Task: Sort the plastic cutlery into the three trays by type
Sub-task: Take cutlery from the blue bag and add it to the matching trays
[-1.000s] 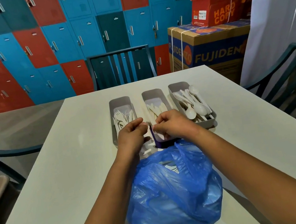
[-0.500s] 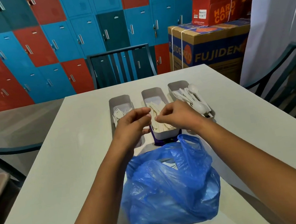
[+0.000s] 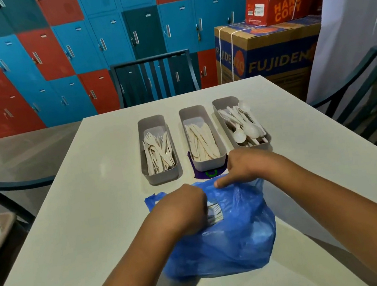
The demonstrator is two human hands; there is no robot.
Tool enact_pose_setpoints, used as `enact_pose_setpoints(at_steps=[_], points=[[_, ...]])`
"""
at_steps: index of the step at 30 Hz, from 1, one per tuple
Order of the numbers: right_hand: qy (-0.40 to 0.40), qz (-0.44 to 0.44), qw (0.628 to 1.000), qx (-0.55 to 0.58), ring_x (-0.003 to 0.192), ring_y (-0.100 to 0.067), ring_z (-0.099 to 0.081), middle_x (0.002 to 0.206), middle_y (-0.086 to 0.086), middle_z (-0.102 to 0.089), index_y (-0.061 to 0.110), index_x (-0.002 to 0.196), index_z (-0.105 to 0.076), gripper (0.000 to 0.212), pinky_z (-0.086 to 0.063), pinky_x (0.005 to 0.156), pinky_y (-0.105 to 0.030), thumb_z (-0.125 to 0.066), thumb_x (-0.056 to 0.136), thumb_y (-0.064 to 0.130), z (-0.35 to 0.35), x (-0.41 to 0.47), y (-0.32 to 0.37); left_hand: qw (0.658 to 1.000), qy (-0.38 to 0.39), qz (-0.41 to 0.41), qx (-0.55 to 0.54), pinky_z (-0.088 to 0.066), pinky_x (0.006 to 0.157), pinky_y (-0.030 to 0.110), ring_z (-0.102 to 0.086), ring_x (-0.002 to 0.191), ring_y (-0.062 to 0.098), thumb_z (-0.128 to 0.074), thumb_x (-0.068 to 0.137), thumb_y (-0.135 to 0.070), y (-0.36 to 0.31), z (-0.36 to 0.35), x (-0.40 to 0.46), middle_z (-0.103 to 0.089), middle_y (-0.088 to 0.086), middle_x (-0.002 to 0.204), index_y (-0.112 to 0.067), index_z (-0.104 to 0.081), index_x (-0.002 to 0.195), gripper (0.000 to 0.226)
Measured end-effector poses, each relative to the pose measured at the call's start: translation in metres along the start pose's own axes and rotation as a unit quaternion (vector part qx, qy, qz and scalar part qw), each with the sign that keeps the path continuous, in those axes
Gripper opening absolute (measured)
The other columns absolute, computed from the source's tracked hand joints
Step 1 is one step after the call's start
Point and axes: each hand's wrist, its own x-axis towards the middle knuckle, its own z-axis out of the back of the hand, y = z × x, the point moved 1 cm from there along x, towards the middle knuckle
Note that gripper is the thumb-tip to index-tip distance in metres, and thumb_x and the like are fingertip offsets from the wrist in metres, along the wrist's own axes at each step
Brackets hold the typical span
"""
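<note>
Three grey trays stand side by side on the white table. The left tray holds forks, the middle tray holds knives, and the right tray holds spoons. In front of them lies a blue plastic bag with white cutlery showing at its mouth. My left hand is inside the bag's opening, its fingers curled at the cutlery; whether it grips any is hidden. My right hand pinches the bag's far rim, index finger pointing left.
A purple card lies under the middle tray. Dark chairs stand at the far side, the right and the left. Cardboard boxes are stacked at the back right in front of coloured lockers.
Both hands came back from over the trays to the bag. The left hand went down into the bag's mouth and the right hand took hold of its rim.
</note>
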Motion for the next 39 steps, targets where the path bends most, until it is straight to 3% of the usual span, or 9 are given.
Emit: enact_pose_setpoints(at_steps=[3,5,9,15,18,25,29,35,39], points=[[0.004,-0.005,1.000,-0.015,0.075,-0.017,-0.054,0.083,0.000,-0.057,0.013,0.083,-0.055,0.051,-0.042,0.063,-0.028,-0.070,0.070,0.061,-0.006,-0.002,0.004,0.997,-0.054,-0.015,-0.053,-0.043,0.074,0.028,-0.058,0.104,0.021,-0.064,0.083,-0.034,-0.002,-0.001,0.002,-0.055,0.000,0.120,-0.024,-0.055,0.117,0.036],[0.018,-0.003,0.999,-0.029,0.085,-0.019,-0.055,0.096,-0.002,-0.057,0.015,0.096,-0.052,0.045,-0.044,0.068,-0.029,-0.075,0.073,0.045,-0.007,-0.004,0.007,0.999,-0.029,-0.026,-0.030,-0.044,0.085,0.032,-0.052,0.115,0.022,-0.064,0.083,-0.034,-0.003,-0.008,0.007,-0.045,0.001,0.130,-0.025,-0.044,0.130,0.053],[0.016,-0.005,0.999,-0.044,0.086,-0.020,-0.053,0.098,-0.003,-0.054,0.016,0.097,-0.047,0.034,-0.045,0.070,-0.029,-0.075,0.077,0.020,-0.006,-0.004,0.005,0.999,-0.008,-0.032,-0.021,-0.043,0.096,0.037,-0.044,0.128,0.024,-0.066,0.082,-0.033,-0.005,-0.014,0.013,-0.031,0.000,0.145,-0.026,-0.023,0.146,0.077],[-0.007,-0.014,1.000,-0.008,0.076,-0.017,-0.050,0.087,-0.001,-0.052,0.016,0.088,-0.048,0.021,-0.040,0.057,-0.023,-0.061,0.082,0.001,0.004,-0.001,-0.011,0.999,-0.020,-0.012,-0.034,-0.046,0.089,0.032,-0.054,0.113,0.022,-0.059,0.086,-0.035,-0.004,-0.013,0.013,-0.053,0.001,0.127,-0.020,-0.048,0.127,0.045],[-0.026,-0.013,0.999,0.020,0.083,-0.020,-0.053,0.099,-0.005,-0.057,0.015,0.097,-0.056,0.020,-0.042,0.064,-0.026,-0.056,0.084,0.000,0.006,0.001,-0.013,0.998,-0.013,-0.025,-0.065,-0.046,0.083,0.030,-0.057,0.106,0.022,-0.057,0.087,-0.028,-0.005,-0.013,0.014,-0.058,0.002,0.122,-0.018,-0.055,0.119,0.034],[0.032,0.032,0.993,0.110,0.090,-0.018,-0.058,0.091,0.006,-0.055,0.022,0.104,-0.059,0.023,-0.051,0.073,-0.030,-0.067,0.083,0.021,0.006,-0.004,-0.010,0.996,-0.002,-0.042,-0.079,-0.043,0.071,0.029,-0.058,0.095,0.022,-0.061,0.084,-0.032,-0.014,-0.015,0.010,-0.060,0.005,0.111,-0.016,-0.055,0.109,0.031],[0.048,0.019,0.998,0.032,0.083,-0.017,-0.054,0.096,0.000,-0.057,0.017,0.104,-0.061,0.024,-0.043,0.059,-0.021,-0.069,0.081,0.017,0.006,-0.006,-0.013,0.996,-0.023,-0.029,-0.077,-0.043,0.068,0.030,-0.059,0.090,0.023,-0.061,0.083,-0.040,-0.011,-0.012,0.009,-0.063,0.007,0.102,-0.013,-0.061,0.101,0.031],[0.018,-0.002,1.000,0.019,0.081,-0.016,-0.051,0.093,-0.001,-0.056,0.013,0.111,-0.063,0.028,-0.039,0.055,-0.019,-0.068,0.083,0.014,0.012,-0.006,-0.020,0.984,-0.021,-0.043,-0.173,-0.038,0.063,0.023,-0.051,0.074,0.014,-0.063,0.082,-0.027,0.004,-0.003,0.007,-0.059,0.000,0.089,-0.023,-0.052,0.084,0.012],[0.008,-0.004,1.000,0.013,0.067,-0.009,-0.048,0.084,0.002,-0.055,0.014,0.108,-0.063,0.028,-0.037,0.052,-0.020,-0.069,0.081,0.015,0.008,-0.003,-0.021,0.956,-0.042,-0.074,-0.282,-0.046,0.064,0.028,-0.058,0.076,0.016,-0.065,0.074,-0.026,0.012,0.003,0.007,-0.063,0.000,0.088,-0.022,-0.059,0.097,0.025]])
